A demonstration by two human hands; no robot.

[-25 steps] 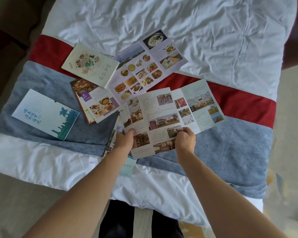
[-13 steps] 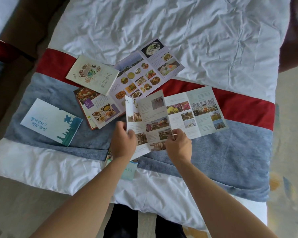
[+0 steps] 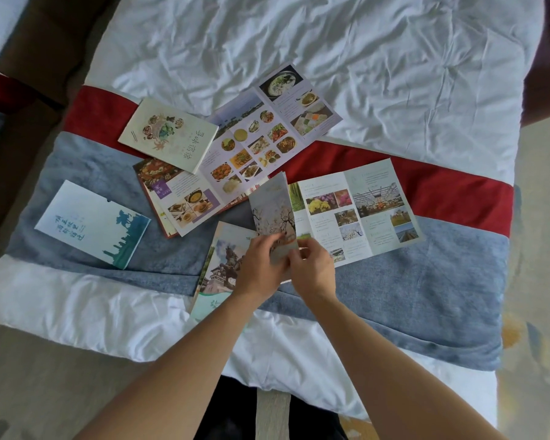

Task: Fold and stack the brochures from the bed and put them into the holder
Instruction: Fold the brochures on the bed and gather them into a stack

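Flower brochure [image 3: 356, 214] lies on bed [image 3: 394, 74], over blue and red band. Left flap [image 3: 275, 214] is lifted, half turned over. Flap's near edge is pinched by left hand [image 3: 261, 265] and right hand [image 3: 313, 269], both closed on it. Flap should be laid flat, edges lined up, then crease pressed down. Holder not seen.
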